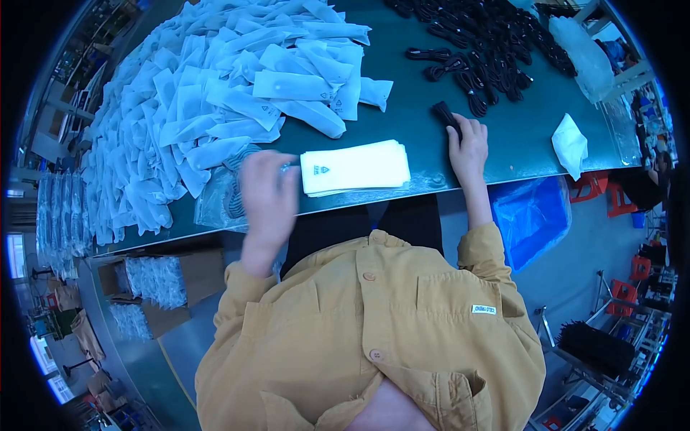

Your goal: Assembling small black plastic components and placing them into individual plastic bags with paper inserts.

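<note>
My right hand [469, 147] is closed round a bundled black cable [445, 113], whose far end sticks out past the fingers above the green table. My left hand [267, 197] is smeared by motion beside the left end of a stack of flat white bags [359, 167]; whether it holds anything is unclear. The stack lies near the table's front edge, between my hands. Partly behind my left hand, a grey-blue ribbed coil [231, 188] rests on clear plastic film [212, 205].
A large heap of filled white bags [237, 86] covers the table's left side. Loose bundled black cables [481, 61] lie at the far right. A crumpled white bag [570, 146] sits by the right edge, near a blue bin [533, 219]. Cardboard boxes [198, 276] stand at lower left.
</note>
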{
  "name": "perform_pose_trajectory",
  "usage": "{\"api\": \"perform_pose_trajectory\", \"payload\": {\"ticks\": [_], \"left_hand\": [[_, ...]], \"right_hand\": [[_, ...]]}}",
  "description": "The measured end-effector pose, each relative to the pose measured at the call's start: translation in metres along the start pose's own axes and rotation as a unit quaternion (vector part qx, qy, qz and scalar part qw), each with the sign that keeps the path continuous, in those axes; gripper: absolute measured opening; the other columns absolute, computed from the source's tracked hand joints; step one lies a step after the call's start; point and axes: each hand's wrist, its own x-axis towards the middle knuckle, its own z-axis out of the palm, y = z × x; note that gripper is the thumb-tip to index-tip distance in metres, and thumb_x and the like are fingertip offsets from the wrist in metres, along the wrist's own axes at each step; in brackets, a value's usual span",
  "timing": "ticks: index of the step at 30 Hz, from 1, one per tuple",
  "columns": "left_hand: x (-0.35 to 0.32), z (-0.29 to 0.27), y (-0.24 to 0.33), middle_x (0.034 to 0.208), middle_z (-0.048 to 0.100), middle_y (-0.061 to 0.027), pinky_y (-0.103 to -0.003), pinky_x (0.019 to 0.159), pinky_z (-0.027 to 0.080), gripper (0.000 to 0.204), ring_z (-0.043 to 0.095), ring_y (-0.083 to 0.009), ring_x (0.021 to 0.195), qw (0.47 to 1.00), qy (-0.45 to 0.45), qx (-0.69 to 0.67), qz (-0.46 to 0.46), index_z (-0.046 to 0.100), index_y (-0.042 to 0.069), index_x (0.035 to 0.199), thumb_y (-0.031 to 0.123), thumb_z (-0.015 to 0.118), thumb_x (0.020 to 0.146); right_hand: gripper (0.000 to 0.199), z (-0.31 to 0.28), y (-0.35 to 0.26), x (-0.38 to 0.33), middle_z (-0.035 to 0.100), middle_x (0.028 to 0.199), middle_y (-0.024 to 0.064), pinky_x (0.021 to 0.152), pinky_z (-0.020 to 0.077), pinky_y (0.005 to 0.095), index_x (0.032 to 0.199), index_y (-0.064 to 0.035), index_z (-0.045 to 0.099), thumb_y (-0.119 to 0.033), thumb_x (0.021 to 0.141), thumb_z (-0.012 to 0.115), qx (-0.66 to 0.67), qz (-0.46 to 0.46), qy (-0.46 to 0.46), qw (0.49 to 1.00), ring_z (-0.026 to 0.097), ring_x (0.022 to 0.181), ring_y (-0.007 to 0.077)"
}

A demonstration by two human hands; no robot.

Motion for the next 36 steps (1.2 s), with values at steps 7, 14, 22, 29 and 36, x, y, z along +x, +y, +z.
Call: {"api": "perform_pose_trajectory", "payload": {"ticks": [7, 14, 22, 29, 36], "left_hand": [[0.024, 0.097, 0.057, 0.092, 0.057, -0.0147, -0.041, 0.071, 0.049, 0.012, 0.059, -0.0335, 0.083, 0.962, -0.165, -0.180, 0.123, 0.061, 0.003, 0.092, 0.005, 0.069, 0.082], [0.020, 0.122, 0.052, 0.082, 0.058, -0.0126, -0.039, 0.068, 0.048, 0.009, 0.060, -0.0305, 0.076, 0.977, -0.152, -0.124, 0.081, 0.062, 0.001, 0.086, 0.008, 0.068, 0.084], [0.022, 0.115, 0.055, 0.081, 0.059, -0.0082, -0.027, 0.065, 0.045, 0.006, 0.054, -0.0153, 0.067, 0.950, -0.210, -0.226, -0.044, 0.063, 0.000, 0.088, 0.005, 0.066, 0.087], [0.025, 0.117, 0.047, 0.080, 0.056, -0.0021, -0.023, 0.065, 0.043, 0.006, 0.049, -0.0074, 0.069, 0.908, -0.228, -0.331, -0.122, 0.062, 0.001, 0.089, 0.006, 0.066, 0.089], [0.026, 0.108, 0.053, 0.085, 0.058, -0.0046, -0.026, 0.068, 0.044, 0.006, 0.054, -0.0131, 0.076, 0.924, -0.214, -0.316, -0.004, 0.062, 0.002, 0.087, 0.004, 0.068, 0.086]], "right_hand": [[0.024, -0.007, -0.007, -0.001, 0.058, 0.090, 0.0093, 0.075, 0.0482, 0.0395, 0.110, -0.0095, 0.067, -0.011, 0.087, 0.066, 0.040, -0.018, -0.013, 0.999, 0.056, 0.089, 0.0280], [0.028, -0.010, -0.007, -0.001, 0.059, 0.091, 0.0103, 0.073, 0.0485, 0.0335, 0.117, -0.0072, 0.066, -0.010, 0.089, 0.065, 0.157, 0.023, -0.019, 0.987, 0.059, 0.084, 0.0263], [0.034, -0.046, -0.048, -0.028, 0.058, 0.092, 0.0115, 0.068, 0.0485, 0.0313, 0.122, -0.0064, 0.065, -0.007, 0.088, 0.066, 0.347, 0.072, -0.074, 0.932, 0.060, 0.079, 0.0258], [0.034, -0.072, -0.055, -0.045, 0.059, 0.093, 0.0120, 0.068, 0.0480, 0.0301, 0.120, -0.0062, 0.067, -0.004, 0.086, 0.068, 0.250, -0.028, -0.117, 0.961, 0.060, 0.080, 0.0237], [0.030, -0.078, -0.057, -0.039, 0.059, 0.093, 0.0109, 0.066, 0.0473, 0.0298, 0.115, -0.0062, 0.068, -0.004, 0.085, 0.069, 0.227, -0.116, -0.168, 0.952, 0.060, 0.080, 0.0227]]}}
